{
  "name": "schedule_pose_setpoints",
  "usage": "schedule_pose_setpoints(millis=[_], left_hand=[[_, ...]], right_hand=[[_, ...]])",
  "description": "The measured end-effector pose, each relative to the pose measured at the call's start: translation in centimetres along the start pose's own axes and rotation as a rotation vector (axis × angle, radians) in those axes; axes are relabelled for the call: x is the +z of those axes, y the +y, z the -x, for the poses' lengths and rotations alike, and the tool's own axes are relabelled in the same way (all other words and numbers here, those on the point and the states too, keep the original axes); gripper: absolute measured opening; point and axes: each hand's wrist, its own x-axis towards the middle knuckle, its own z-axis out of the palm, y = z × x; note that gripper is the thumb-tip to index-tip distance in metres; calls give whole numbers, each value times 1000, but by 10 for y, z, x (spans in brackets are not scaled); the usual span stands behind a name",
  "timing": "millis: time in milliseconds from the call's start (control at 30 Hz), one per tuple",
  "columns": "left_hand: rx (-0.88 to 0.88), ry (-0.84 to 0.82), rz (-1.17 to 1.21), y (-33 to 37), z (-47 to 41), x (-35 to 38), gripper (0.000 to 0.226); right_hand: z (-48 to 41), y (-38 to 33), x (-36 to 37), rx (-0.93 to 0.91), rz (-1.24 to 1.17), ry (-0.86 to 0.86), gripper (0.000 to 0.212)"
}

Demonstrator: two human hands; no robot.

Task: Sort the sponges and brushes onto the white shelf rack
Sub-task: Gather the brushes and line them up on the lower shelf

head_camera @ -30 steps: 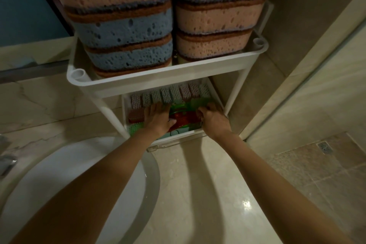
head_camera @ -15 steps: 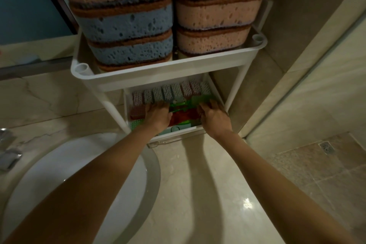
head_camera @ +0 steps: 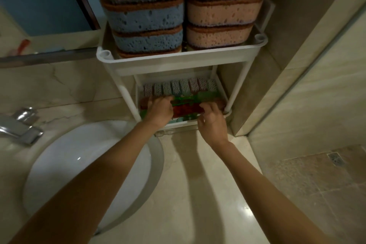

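The red and green brushes [head_camera: 186, 108] are laid in the low tray [head_camera: 178, 124] of the white shelf rack [head_camera: 238, 82], in front of a row of small brushes [head_camera: 178, 87], and the big sponges [head_camera: 146, 18] are stacked on the top tray [head_camera: 178, 61], so most of the sorting seems done and only tidying seems left. The red and green brushes are touched by the bent fingers of the left hand [head_camera: 159, 112] and the right hand [head_camera: 213, 124], but it cannot be told if they are gripped or just pushed. A white sink [head_camera: 59, 164] is seen nearby.

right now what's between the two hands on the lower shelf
Head view: red and green brushes lie between the left hand and right hand.
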Motion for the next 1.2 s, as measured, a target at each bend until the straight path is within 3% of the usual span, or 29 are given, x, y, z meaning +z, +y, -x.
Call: schedule_pose_setpoints(millis=[100, 200, 400, 600, 900, 1067, 1200], left_hand=[[-35, 108, 173, -5, 37, -13, 34], [-158, 160, 321, -27, 91, -22, 31], [-469, 150, 371, -105, 184, -19, 27], [-659, 276, 418, -208, 250, -39, 27], [-898, 321, 298, -413, 335, -104, 30], [-1056, 226, 174, -504, 359, -136, 48], [-1052, 113, 118, -549, 371, -140, 54]], right_hand=[[22, -23, 4, -12, -128, 41, 29], [47, -51, 12, -13, -215, -23, 29], [105, -120, 51, -89, -389, -242, 38], [149, -203, 115, -173, -330, -555, 40], [212, -376, 230, -349, -268, -821, 43], [232, -445, 278, -408, -194, -930, 46], [235, -479, 302, -442, -122, -953, 54]])
